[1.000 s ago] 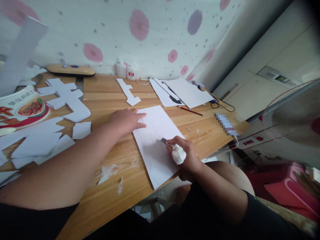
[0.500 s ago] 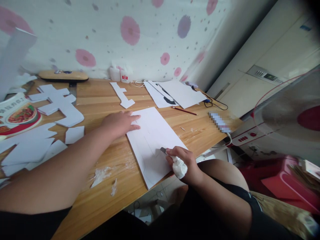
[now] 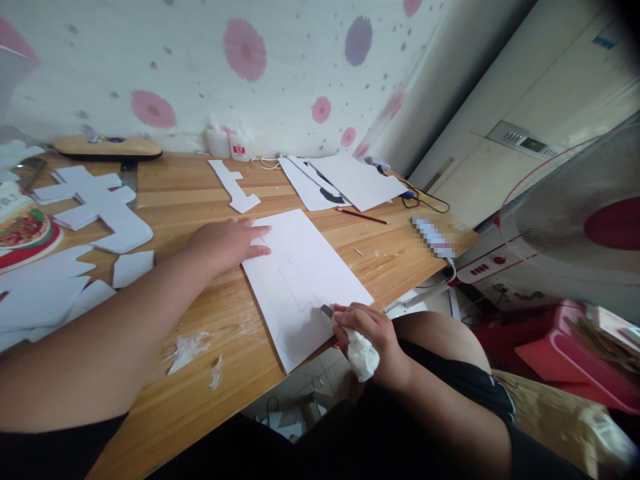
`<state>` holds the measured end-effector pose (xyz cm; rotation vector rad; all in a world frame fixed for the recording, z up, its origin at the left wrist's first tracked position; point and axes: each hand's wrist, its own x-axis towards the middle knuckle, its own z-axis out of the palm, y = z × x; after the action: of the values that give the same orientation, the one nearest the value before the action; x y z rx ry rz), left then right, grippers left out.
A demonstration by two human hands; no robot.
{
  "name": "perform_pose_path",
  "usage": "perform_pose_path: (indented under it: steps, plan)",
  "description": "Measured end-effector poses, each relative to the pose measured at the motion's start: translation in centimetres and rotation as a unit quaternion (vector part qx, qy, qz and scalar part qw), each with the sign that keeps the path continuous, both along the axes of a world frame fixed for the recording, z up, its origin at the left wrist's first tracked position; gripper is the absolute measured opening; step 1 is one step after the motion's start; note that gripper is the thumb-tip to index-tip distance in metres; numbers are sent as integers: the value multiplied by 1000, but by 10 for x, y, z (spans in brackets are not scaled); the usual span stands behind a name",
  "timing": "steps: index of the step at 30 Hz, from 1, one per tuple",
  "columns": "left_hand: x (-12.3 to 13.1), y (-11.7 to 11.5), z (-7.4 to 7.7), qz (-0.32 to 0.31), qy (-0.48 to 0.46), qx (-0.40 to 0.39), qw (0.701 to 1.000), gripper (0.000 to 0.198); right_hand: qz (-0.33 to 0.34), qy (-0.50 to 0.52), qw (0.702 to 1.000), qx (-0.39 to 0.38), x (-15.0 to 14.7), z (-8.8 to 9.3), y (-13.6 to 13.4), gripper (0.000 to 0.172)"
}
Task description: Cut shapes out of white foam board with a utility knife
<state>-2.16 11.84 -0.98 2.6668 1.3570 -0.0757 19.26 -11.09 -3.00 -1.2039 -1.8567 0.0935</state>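
A white foam board (image 3: 300,267) with thin lines on it lies on the wooden table (image 3: 220,373), its near corner at the table edge. My left hand (image 3: 225,247) rests on the board's far left corner, fingers spread. In my right hand (image 3: 370,333) is a craft knife (image 3: 328,311), its handle wrapped in white material. The blade points left, at the lower right part of the board by a drawn line; whether its tip touches is too small to tell. Beyond the board lies a narrow cut-out piece (image 3: 233,187) with notched edges.
Stacked white cut-outs (image 3: 100,207) and scraps (image 3: 45,300) cover the table's left. At the back are white bottles (image 3: 241,147), sheets (image 3: 357,183) and a pencil (image 3: 363,215). A blurred-out phone (image 3: 433,238) lies on the right, near a fan (image 3: 565,207).
My right hand has drawn the knife slightly down toward me along the board. My left hand stays on the far corner. The whole view has shifted a little.
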Motion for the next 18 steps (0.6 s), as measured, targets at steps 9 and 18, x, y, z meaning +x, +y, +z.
perform_pose_path:
  steps: [9,18]
  plan:
    - [0,-1,1,-4,16,5,1000,63,-4,-22,1000,3,6,-1,-18,13]
    - [-1,3,-2,-14,5,12,1000,63,-10,-33,999,15,6,-6,-31,16]
